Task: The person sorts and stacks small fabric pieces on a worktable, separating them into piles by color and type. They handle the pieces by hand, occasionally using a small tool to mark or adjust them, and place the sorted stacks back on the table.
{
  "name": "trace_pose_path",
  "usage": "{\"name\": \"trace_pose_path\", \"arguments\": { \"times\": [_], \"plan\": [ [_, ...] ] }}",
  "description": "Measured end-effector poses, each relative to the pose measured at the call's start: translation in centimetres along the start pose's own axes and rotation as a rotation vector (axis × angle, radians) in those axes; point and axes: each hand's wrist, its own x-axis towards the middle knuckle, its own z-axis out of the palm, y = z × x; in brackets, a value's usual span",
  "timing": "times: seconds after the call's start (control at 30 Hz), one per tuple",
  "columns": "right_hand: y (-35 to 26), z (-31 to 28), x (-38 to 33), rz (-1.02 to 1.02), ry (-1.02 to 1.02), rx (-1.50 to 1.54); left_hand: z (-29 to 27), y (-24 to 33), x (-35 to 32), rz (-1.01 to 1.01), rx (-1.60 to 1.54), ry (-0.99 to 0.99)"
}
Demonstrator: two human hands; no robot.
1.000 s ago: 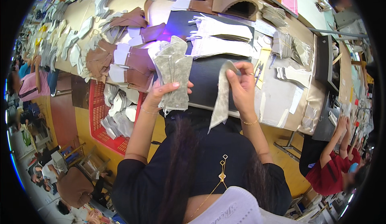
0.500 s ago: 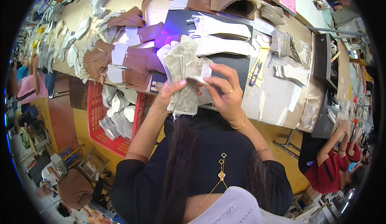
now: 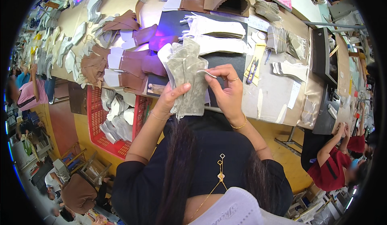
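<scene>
My left hand (image 3: 172,100) is closed around a fanned stack of mottled grey, flat cut pieces (image 3: 186,69) with flared upper ends and frayed lower ends. The thumb presses on the front of the stack. With thumb and forefinger, my right hand (image 3: 229,88) pinches the upper right corner of the front piece, where a thin pale edge (image 3: 206,73) shows. Its other fingers are curled. The stack is held above the near edge of the table. Behind it, bundles of white cut pieces (image 3: 219,44) with loose threads lie on a black mat (image 3: 171,20).
Brown and white cut pieces (image 3: 129,69) cover the table's left part. Thread snips (image 3: 253,71) lie on a yellow card at right, near tied grey bundles (image 3: 277,38). A red basket (image 3: 93,124) of pale pieces stands at lower left. Other people work on both sides.
The front piece was folded over, showing a speckled pale patch. Now it lies flatter against the stack, and my right hand's fingers have drawn in to a pinch at its corner.
</scene>
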Motion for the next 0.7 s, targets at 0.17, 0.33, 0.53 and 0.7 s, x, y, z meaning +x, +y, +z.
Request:
{"name": "trace_pose_path", "arguments": {
  "times": [0.17,0.33,0.53,0.7],
  "plan": [
    [-0.3,-1.3,-0.2,0.221,0.038,0.405,-0.1,-0.2,0.1,-0.038,-0.047,0.007],
    [0.2,-0.8,0.3,0.384,0.023,0.499,0.6,-0.3,0.3,-0.063,0.047,-0.031],
    [1.1,0.0,-0.7,0.306,0.050,0.120,1.7,-0.4,-0.1,-0.039,0.087,0.014],
    [0.6,-0.6,-0.9,0.044,0.140,0.073,1.6,-0.8,0.3,-0.028,0.029,0.074]
  ]
}}
